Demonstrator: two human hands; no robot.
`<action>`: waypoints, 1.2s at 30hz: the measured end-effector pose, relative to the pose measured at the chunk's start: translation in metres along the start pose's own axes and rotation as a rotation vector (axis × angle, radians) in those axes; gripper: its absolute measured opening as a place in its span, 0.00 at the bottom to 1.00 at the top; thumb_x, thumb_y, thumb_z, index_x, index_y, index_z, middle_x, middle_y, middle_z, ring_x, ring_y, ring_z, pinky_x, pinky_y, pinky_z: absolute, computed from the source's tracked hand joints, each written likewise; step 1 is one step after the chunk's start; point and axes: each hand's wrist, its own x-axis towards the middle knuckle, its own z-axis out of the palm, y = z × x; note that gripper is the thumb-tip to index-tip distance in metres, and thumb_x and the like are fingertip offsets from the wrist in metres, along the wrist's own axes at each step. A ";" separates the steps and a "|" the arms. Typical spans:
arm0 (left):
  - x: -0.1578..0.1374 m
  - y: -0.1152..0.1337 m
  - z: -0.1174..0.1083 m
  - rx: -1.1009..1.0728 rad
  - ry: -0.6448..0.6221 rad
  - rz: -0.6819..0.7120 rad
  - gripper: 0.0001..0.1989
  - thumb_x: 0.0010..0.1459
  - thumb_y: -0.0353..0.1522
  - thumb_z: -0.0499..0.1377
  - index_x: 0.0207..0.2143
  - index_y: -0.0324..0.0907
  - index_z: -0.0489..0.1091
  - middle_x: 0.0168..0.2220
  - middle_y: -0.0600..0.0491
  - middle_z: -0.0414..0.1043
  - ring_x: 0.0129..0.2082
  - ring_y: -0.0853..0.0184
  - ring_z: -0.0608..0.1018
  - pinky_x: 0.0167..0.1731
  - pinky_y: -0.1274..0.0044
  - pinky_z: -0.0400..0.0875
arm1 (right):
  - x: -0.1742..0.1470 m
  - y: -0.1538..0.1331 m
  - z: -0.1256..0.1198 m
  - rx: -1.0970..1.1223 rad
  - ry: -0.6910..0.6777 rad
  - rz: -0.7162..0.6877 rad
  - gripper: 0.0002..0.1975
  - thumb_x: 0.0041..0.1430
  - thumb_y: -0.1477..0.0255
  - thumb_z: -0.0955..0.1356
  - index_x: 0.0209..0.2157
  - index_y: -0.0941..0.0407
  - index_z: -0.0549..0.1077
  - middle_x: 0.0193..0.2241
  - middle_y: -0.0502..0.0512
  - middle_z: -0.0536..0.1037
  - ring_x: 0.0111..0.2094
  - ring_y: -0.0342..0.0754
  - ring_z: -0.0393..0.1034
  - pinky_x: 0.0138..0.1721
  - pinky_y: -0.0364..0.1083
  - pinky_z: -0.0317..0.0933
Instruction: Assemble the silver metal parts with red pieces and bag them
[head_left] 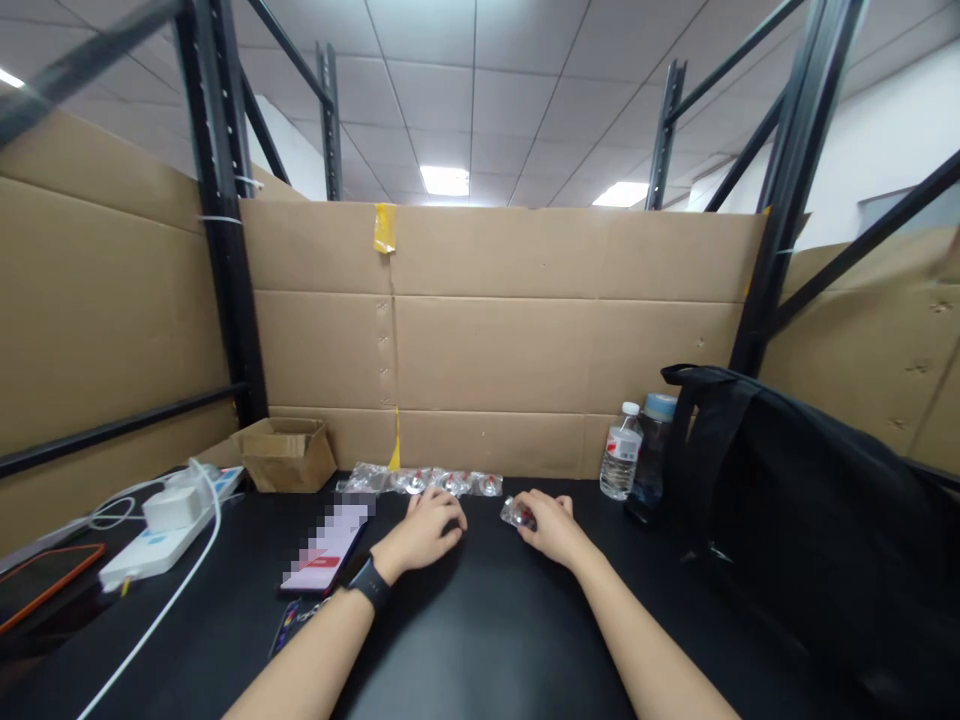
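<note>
My right hand (553,525) is closed on a small clear plastic packet (516,513) with something red in it, low over the black table (480,640). Its contents are too small to make out. My left hand (426,528) is open, fingers loosely bent and thumb apart, with nothing visible in it. Just beyond its fingers, a row of several similar clear packets (454,482) with red spots lies along the foot of the cardboard wall. A dark watch (370,584) is on my left wrist.
Left of my arm lies a phone (330,550) with a lit screen. Farther left are a white power strip (161,540) with cables and a small cardboard box (286,455). A water bottle (621,455), a darker bottle (654,450) and a large black bag (810,530) stand right.
</note>
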 end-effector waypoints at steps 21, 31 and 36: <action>-0.003 0.037 0.015 -0.048 -0.199 0.144 0.28 0.64 0.40 0.55 0.66 0.61 0.60 0.66 0.51 0.62 0.63 0.50 0.62 0.60 0.56 0.58 | -0.008 -0.028 -0.015 0.084 0.106 -0.058 0.19 0.54 0.79 0.66 0.47 0.50 0.76 0.39 0.51 0.82 0.42 0.48 0.75 0.45 0.45 0.52; -0.004 0.042 0.017 -0.102 -0.196 0.178 0.27 0.61 0.37 0.58 0.63 0.59 0.63 0.61 0.51 0.69 0.61 0.52 0.63 0.59 0.57 0.58 | -0.004 -0.021 -0.007 0.267 0.044 -0.077 0.11 0.51 0.75 0.72 0.38 0.52 0.81 0.33 0.50 0.83 0.33 0.46 0.74 0.37 0.42 0.61; -0.003 0.040 0.019 -0.142 -0.177 0.173 0.31 0.60 0.37 0.59 0.65 0.58 0.60 0.58 0.50 0.70 0.59 0.53 0.64 0.58 0.59 0.59 | 0.002 -0.015 0.001 0.440 0.137 -0.009 0.06 0.49 0.77 0.73 0.31 0.55 0.80 0.28 0.50 0.80 0.27 0.45 0.71 0.31 0.41 0.62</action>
